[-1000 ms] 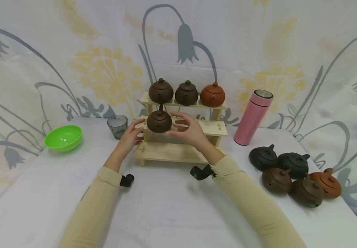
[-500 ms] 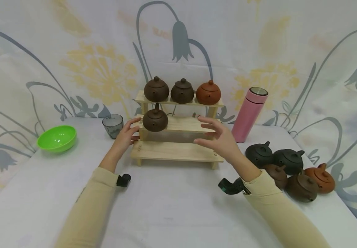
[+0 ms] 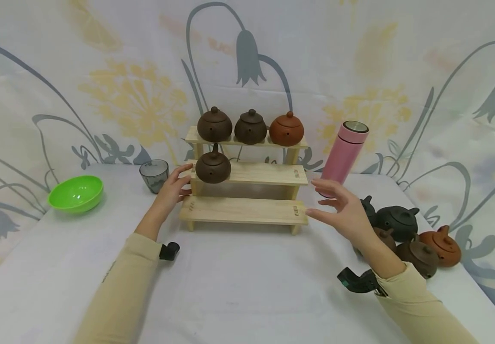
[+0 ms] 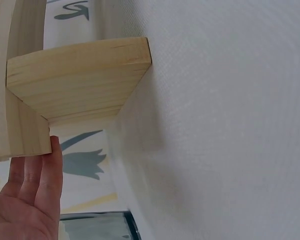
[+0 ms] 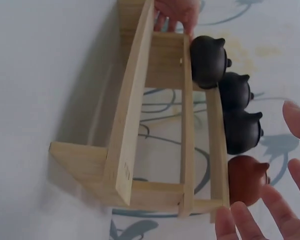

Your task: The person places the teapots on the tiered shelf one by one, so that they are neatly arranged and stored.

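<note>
My left hand [image 3: 171, 193] rests its extended fingers against the left end of a three-step wooden display stand [image 3: 247, 210]; in the left wrist view its fingers [image 4: 50, 175] lie along the wood. Close to those fingertips, a brown clay teapot [image 3: 213, 168] sits at the left end of the middle step. Two dark teapots [image 3: 214, 125] and a reddish one [image 3: 286, 130] line the top step. My right hand [image 3: 344, 210] hovers right of the stand, fingers spread and holding nothing. It partly hides a cluster of teapots [image 3: 397, 223] on the table.
A pink thermos [image 3: 345, 153] stands behind my right hand. Left of the stand are a grey glass [image 3: 154, 176] and a green bowl [image 3: 76, 193]. White cloth [image 3: 239, 282] covers the table, and a flower-print curtain [image 3: 144, 71] hangs close behind.
My right hand has come away from the brown teapot and moved right and down toward the table cluster. That teapot stays on the middle step. My left hand remains at the stand's left end.
</note>
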Demonstrator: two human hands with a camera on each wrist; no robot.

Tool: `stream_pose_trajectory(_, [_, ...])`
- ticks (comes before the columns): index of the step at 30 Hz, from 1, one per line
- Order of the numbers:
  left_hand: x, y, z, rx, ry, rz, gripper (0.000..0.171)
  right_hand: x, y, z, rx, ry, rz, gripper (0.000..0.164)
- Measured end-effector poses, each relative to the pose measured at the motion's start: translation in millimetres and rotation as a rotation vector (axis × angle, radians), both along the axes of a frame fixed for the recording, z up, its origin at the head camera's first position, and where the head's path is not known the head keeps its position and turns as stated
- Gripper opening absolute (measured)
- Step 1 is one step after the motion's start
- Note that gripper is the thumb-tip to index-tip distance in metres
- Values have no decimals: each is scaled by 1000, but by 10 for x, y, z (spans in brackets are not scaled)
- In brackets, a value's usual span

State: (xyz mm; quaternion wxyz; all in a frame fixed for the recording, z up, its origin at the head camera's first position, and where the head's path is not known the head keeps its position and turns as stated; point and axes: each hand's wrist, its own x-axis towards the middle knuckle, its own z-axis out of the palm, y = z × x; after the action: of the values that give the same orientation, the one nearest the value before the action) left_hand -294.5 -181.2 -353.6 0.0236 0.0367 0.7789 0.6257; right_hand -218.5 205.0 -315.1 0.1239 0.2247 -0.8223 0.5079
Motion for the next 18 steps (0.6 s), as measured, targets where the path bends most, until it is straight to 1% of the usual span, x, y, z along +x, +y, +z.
stream_pose_trajectory(4, [7,2,11,3,6,-6,50,79,151,-16,40,-3,-57,60])
stream_pose_trajectory(8, [8,10,12,7,-2,-7,50,163,316,-44,86,-39,-136,60])
stream_pose_trajectory(18, [8,0,-2,6,-8,5,49,350,680,-175,159,-105,-282,58])
